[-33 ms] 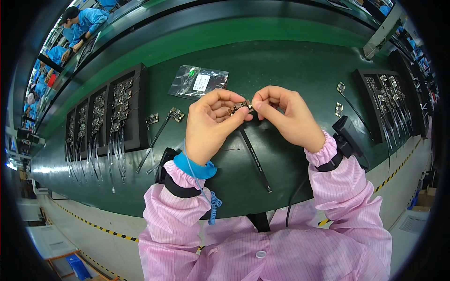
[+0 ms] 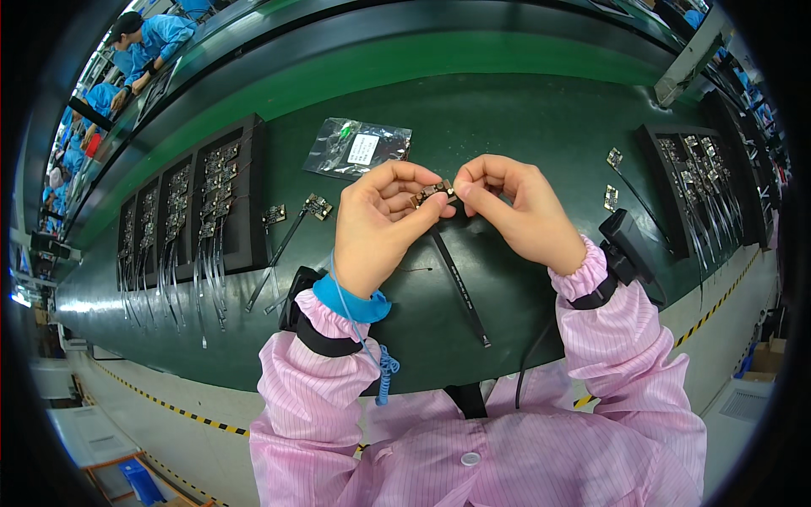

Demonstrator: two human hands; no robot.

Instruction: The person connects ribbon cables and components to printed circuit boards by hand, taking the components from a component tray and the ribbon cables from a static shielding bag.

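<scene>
My left hand point(image 2: 378, 226) pinches a small circuit board point(image 2: 429, 195) between thumb and fingers, over the middle of the dark green table. From below the board a black flat ribbon cable point(image 2: 460, 287) slants down toward the table's near edge. At the board's right end, my right hand point(image 2: 517, 208) has its thumb and forefinger pressed together. A tiny pale spot shows by these fingertips; what they grip, if anything, is too small to name. A thin dark wire point(image 2: 416, 269) lies beneath my left hand.
On the left, a black foam tray point(image 2: 258, 182) holds several boards with ribbon cables; loose boards point(image 2: 318, 206) lie beside it. Behind my left hand is a clear plastic bag point(image 2: 317, 160) with a white label. Another black tray point(image 2: 649, 139) of boards stands right, near loose boards point(image 2: 611, 198).
</scene>
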